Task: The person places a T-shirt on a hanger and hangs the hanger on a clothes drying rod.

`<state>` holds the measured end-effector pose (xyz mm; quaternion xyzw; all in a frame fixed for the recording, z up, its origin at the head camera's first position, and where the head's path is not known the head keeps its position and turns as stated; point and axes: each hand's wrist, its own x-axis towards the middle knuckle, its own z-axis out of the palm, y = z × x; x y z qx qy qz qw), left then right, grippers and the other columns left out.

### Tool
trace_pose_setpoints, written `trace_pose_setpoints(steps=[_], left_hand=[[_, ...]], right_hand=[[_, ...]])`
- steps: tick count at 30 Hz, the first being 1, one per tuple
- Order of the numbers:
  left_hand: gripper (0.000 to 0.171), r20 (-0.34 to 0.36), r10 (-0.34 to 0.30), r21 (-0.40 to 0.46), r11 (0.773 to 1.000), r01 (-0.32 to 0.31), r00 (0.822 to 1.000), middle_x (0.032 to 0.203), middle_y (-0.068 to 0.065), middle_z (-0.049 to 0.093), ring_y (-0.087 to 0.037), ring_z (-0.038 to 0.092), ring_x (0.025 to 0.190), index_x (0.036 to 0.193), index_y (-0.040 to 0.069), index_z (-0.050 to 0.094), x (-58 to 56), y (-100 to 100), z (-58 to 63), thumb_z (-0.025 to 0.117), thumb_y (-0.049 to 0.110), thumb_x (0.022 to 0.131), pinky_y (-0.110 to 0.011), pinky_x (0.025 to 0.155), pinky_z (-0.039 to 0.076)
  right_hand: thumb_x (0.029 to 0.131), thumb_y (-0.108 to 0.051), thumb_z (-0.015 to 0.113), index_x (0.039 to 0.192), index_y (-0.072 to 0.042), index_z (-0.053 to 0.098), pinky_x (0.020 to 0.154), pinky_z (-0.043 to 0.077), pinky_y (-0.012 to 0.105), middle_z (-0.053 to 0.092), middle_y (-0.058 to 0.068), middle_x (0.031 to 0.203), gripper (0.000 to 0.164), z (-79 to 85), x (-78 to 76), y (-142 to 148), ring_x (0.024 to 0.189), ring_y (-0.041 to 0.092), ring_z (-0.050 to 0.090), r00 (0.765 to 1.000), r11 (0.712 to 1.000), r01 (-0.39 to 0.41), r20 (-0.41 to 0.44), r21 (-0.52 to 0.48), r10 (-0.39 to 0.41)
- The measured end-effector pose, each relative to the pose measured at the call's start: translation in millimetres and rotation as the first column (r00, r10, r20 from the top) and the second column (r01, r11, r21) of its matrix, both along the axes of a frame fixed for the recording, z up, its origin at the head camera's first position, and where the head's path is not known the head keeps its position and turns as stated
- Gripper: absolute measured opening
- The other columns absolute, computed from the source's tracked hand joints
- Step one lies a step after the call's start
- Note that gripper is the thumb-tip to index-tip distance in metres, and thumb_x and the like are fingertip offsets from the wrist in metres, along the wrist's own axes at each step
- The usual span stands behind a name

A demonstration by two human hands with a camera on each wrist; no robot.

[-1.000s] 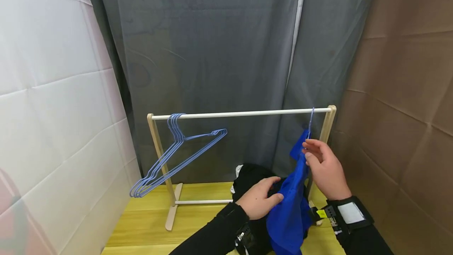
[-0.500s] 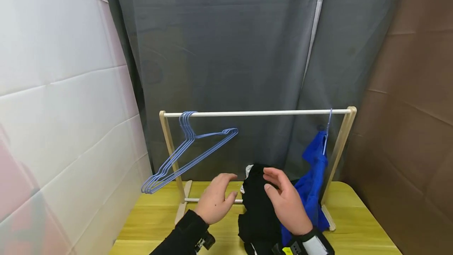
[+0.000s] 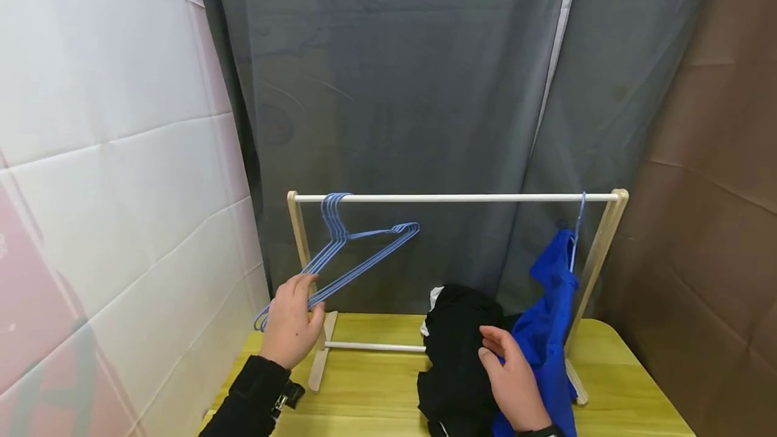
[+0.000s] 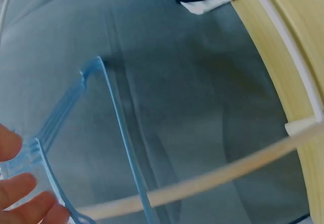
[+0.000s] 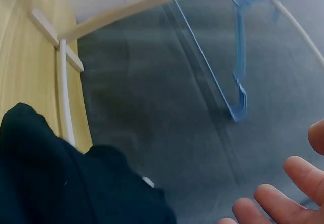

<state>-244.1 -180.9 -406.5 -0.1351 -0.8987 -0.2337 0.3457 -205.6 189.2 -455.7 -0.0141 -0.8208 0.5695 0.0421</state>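
Several blue wire hangers (image 3: 379, 255) hang bunched at the left end of the rack's top bar. My left hand (image 3: 291, 326) is at their lower left, fingers loosely bent around the near side of the wires; in the left wrist view its fingertips (image 4: 30, 206) lie close beside the wire, with no clear grip. My right hand (image 3: 512, 380) is relaxed and holds nothing, between a crumpled black garment (image 3: 458, 349) and a blue garment (image 3: 549, 329). That blue garment hangs from a hanger at the bar's right end. The black one lies heaped on the table, with a white patch showing behind it.
A small rack with a white top bar (image 3: 449, 198) and wooden legs stands on the yellow wood-grain table (image 3: 376, 390). Its lower white bar (image 3: 376, 347) runs behind the black heap. Grey, white and brown cloth walls enclose the table.
Both hands have come away from the blue garment, which now hangs by itself. My left hand has moved left to the hangers; the right has dropped lower. The head view has shifted.
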Motion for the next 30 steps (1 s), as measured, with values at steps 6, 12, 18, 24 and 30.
trace_pose_setpoints(steps=[6, 12, 18, 24, 30], left_hand=[[0.045, 0.093, -0.003, 0.003, 1.0, 0.003, 0.996, 0.125, -0.018, 0.061, -0.037, 0.057, 0.114, 0.135, -0.001, 0.057, 0.3, -8, 1.0, 0.069, 0.011, 0.094, -0.055, 0.094, 0.047], [0.046, 0.224, -0.015, 0.04, 0.999, 0.006, 0.974, 0.113, -0.015, 0.063, -0.028, 0.06, 0.095, 0.139, -0.001, 0.054, -4.7, -6, 6.5, 0.065, 0.016, 0.097, -0.046, 0.081, 0.05], [0.03, 0.362, -0.045, 0.048, 0.998, 0.03, 0.931, 0.09, -0.003, 0.056, -0.018, 0.051, 0.076, 0.122, 0.002, 0.063, -16.3, -1, 14.6, 0.065, 0.021, 0.098, -0.037, 0.068, 0.044], [0.026, 0.516, -0.196, 0.262, 0.963, 0.064, 0.834, 0.079, -0.005, 0.05, -0.018, 0.048, 0.067, 0.091, 0.009, 0.05, -21.6, 1, 14.1, 0.056, 0.03, 0.105, -0.034, 0.062, 0.039], [0.037, 0.558, -0.484, 0.618, 0.785, 0.051, 0.674, 0.102, -0.019, 0.057, -0.03, 0.067, 0.074, 0.107, 0.001, 0.052, -23.7, 6, 7.6, 0.037, 0.035, 0.112, -0.04, 0.064, 0.055]], right_hand=[[0.108, -0.026, 0.047, 0.151, -0.003, 0.034, 0.109, 0.033, 0.062, 0.035, 0.022, 0.153, 0.05, -15.8, 3.0, 15, 0.141, 0.043, 0.033, 0.995, 0.999, 0.04, 0.088, -0.009, -0.04], [0.108, -0.021, 0.044, 0.149, 0.002, 0.036, 0.107, 0.035, 0.062, 0.036, 0.027, 0.151, 0.048, -26.5, 5.4, 26, 0.139, 0.046, 0.036, 0.992, 0.997, 0.065, 0.103, 0.052, -0.07], [0.107, -0.019, 0.044, 0.148, 0.005, 0.036, 0.107, 0.035, 0.061, 0.037, 0.03, 0.15, 0.048, -36.5, 6.3, 36, 0.137, 0.046, 0.038, 0.992, 0.995, 0.075, 0.096, 0.058, -0.08], [0.107, -0.019, 0.043, 0.149, 0.006, 0.033, 0.108, 0.034, 0.061, 0.036, 0.031, 0.15, 0.049, -43.2, 8.3, 43, 0.138, 0.046, 0.036, 0.991, 0.996, 0.079, 0.102, 0.043, -0.083], [0.107, -0.018, 0.043, 0.148, 0.006, 0.034, 0.108, 0.034, 0.062, 0.038, 0.031, 0.149, 0.048, -46.4, 9.3, 44, 0.136, 0.046, 0.038, 0.989, 0.995, 0.092, 0.111, 0.046, -0.097]])
